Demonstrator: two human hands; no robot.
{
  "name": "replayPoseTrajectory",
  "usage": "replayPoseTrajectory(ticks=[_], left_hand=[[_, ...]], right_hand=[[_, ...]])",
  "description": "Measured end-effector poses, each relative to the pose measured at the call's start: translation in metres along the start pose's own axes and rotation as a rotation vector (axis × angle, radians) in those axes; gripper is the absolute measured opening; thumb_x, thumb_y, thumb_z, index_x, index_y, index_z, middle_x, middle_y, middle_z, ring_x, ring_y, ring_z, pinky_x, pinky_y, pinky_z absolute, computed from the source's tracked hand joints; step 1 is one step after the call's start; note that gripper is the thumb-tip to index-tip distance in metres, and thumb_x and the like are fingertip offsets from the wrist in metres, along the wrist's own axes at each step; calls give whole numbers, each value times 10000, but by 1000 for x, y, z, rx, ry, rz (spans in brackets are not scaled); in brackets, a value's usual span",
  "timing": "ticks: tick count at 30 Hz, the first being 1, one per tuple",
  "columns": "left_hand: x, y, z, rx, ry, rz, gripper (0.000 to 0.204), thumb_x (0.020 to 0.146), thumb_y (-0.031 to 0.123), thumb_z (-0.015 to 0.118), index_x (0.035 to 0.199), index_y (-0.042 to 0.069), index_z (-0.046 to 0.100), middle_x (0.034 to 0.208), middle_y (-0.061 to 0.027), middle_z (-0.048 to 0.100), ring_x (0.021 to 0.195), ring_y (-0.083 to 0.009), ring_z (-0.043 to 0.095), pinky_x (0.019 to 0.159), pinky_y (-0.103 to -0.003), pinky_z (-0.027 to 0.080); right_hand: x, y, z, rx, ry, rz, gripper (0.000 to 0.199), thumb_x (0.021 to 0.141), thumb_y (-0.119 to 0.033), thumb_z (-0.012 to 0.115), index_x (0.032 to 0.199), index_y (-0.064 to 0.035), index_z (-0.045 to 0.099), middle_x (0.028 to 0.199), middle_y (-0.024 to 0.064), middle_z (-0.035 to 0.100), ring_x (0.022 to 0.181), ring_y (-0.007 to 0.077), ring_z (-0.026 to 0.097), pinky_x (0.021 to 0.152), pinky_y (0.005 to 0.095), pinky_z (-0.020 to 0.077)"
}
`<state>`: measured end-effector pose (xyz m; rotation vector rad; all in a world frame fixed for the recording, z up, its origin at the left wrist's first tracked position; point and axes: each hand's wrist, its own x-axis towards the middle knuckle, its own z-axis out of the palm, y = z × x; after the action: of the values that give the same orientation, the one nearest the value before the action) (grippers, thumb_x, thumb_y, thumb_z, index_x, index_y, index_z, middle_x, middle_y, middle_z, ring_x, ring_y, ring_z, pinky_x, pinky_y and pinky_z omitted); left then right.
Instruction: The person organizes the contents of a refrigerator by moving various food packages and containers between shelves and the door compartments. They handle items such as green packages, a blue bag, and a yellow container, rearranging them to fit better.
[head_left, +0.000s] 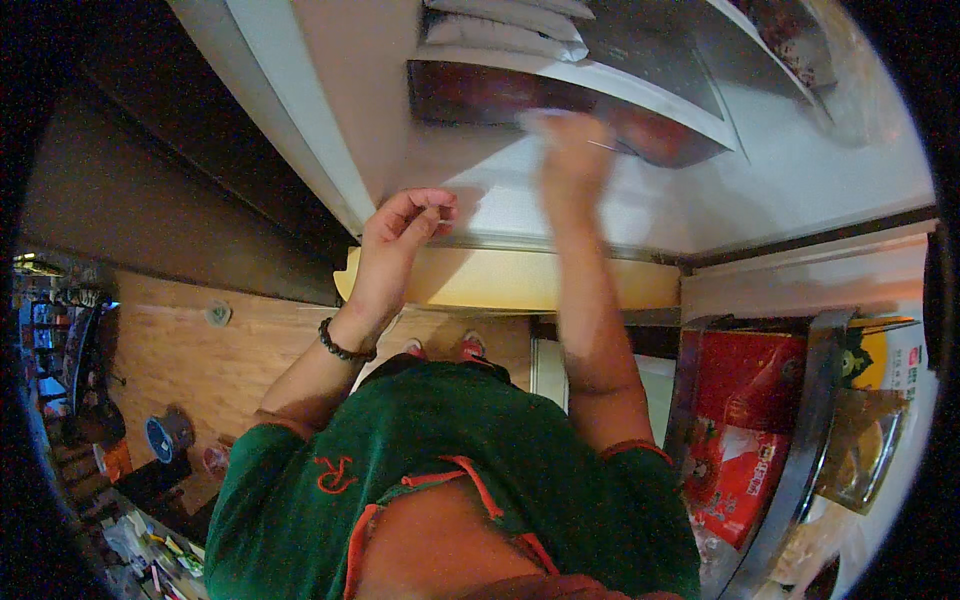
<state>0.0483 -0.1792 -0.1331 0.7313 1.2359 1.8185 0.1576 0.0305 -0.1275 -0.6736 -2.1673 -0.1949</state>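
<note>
Perhaps, being so near, the right hand [580, 165] could bump the dark-red carton [475, 95], well behind the white shelf's [700, 205] front edge; blur hides whether its fingers pinch the pale scrap [541, 121] there. The left hand's [408, 222] fingers curl, hold unclear.

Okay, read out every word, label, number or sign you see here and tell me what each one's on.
I won't copy wording out, only say where it stands:
Lower red package: white lettering.
Green shirt: orange emblem.
Yellow-and-white package: print too small to read reliably.
Dark red panel by the right hand: too blurred to read.
</note>
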Motion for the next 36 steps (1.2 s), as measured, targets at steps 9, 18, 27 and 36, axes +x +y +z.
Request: replayPoseTrajectory(ticks=[9,18,27,36], left_hand=[[1,-1,15,-70,-17,56,140,920,73,510,1009,7,596,973,-85,634,906,-159,593,837,-296,473],[-12,13,8,-77,19,48,149,923,53,484,1012,7,594,982,-80,629,903,-155,595,839,-296,470],[3,19,21,-25,-19,81,136,910,45,498,996,9,597,991,-79,631,905,-158,601,847,-300,474],[-4,17,20,33,-116,49,139,923,66,494,979,17,611,929,-52,629,862,-121,570,808,-265,452]], right_hand=[[2,-59,19,11,-294,15,274,541,60,605,779,-72,632,866,123,610,900,309,558,813,390,449],[-25,67,-41,29,171,554,252,572,62,664,770,-74,590,884,124,593,877,306,569,770,401,454],[-11,83,-31,-34,297,304,223,608,-1,703,802,-71,617,852,93,603,857,279,553,778,397,437],[-13,136,-56,-255,505,406,199,716,-33,664,890,11,578,975,158,522,901,325,525,773,384,444]])
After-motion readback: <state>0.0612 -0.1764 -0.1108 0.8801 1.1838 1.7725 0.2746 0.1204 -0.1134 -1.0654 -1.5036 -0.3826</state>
